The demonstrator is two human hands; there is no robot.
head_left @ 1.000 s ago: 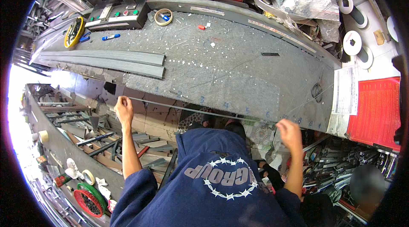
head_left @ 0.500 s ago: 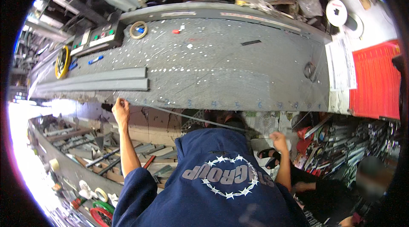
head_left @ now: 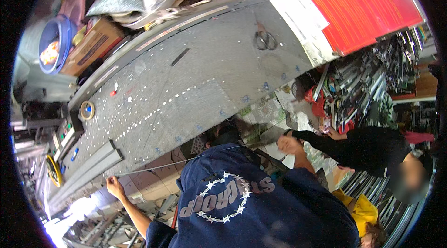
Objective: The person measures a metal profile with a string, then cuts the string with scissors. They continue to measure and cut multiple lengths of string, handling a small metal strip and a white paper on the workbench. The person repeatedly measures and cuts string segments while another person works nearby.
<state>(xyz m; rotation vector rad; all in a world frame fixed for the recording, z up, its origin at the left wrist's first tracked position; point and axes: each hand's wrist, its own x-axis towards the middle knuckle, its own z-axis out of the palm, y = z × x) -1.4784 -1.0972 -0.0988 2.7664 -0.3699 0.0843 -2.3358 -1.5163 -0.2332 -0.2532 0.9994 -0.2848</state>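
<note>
My left hand (head_left: 112, 186) is closed in a pinch on one end of a long thin grey strip (head_left: 186, 160), just off the bench's near edge at the left. The strip runs taut and nearly straight across my front toward my right hand (head_left: 289, 145). That hand is blurred, its fingers look curled, and the strip's far end is lost in it. Beside my left hand, grey channel profiles (head_left: 100, 162) lie along the bench (head_left: 205, 68), whose top is grey and dotted with white specks. Blue handwritten marks follow its near edge.
Scissors (head_left: 266, 39), a dark flat piece (head_left: 180, 57), a tape roll (head_left: 86, 110), a blue marker (head_left: 74, 154) and a yellow ring-shaped reel (head_left: 53, 171) lie on the bench. A red panel (head_left: 368, 8) covers its right end. A black-sleeved person (head_left: 372, 148) and metal offcuts (head_left: 372, 80) are at right.
My view has turned to the right, so the bench now slants and its scissors show clearly. The strip still spans my hands. The black-sleeved person appears nearer my right hand.
</note>
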